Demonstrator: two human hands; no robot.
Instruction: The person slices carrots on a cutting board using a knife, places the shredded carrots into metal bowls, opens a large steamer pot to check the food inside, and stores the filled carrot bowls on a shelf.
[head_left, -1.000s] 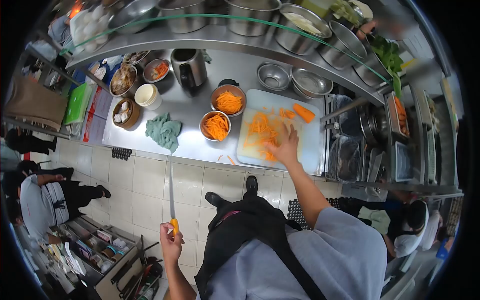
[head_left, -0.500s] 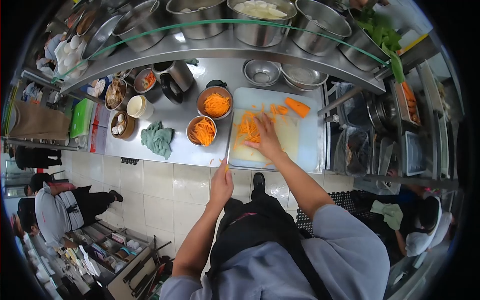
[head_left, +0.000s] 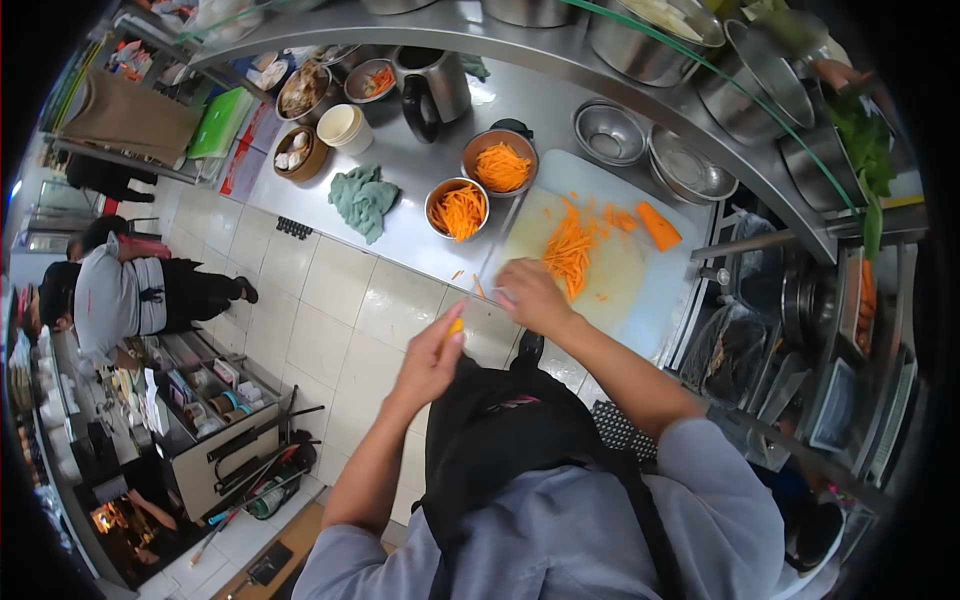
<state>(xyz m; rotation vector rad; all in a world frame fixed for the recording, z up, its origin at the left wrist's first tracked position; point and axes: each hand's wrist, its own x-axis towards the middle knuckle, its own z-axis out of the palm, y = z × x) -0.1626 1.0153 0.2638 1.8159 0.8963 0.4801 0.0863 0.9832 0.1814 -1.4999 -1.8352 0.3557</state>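
Observation:
My left hand (head_left: 430,355) is closed around the yellow handle of a knife (head_left: 456,326), held over the table's front edge. My right hand (head_left: 537,298) has its fingers bent together at the knife's blade, which is mostly hidden. Just beyond the right hand, a pile of shredded carrot (head_left: 568,258) lies on a pale cutting board (head_left: 625,300). A cut carrot piece (head_left: 659,227) rests to the pile's right, with small bits between them. Left of the board stand two metal bowls, a nearer bowl (head_left: 431,226) and a farther bowl (head_left: 468,158), both holding carrot shreds.
A crumpled green cloth (head_left: 362,204), a bamboo steamer (head_left: 303,165), white cups (head_left: 345,130) and a metal jug (head_left: 440,85) stand on the left. Metal strainers (head_left: 612,135) sit behind the board. A steel shelf (head_left: 520,38) overhangs the back. Another person (head_left: 110,290) stands at far left.
My right hand has left the carrot shreds and moved toward me to the knife's blade. The left hand still holds the knife, now drawn away from the board's edge. The view has turned.

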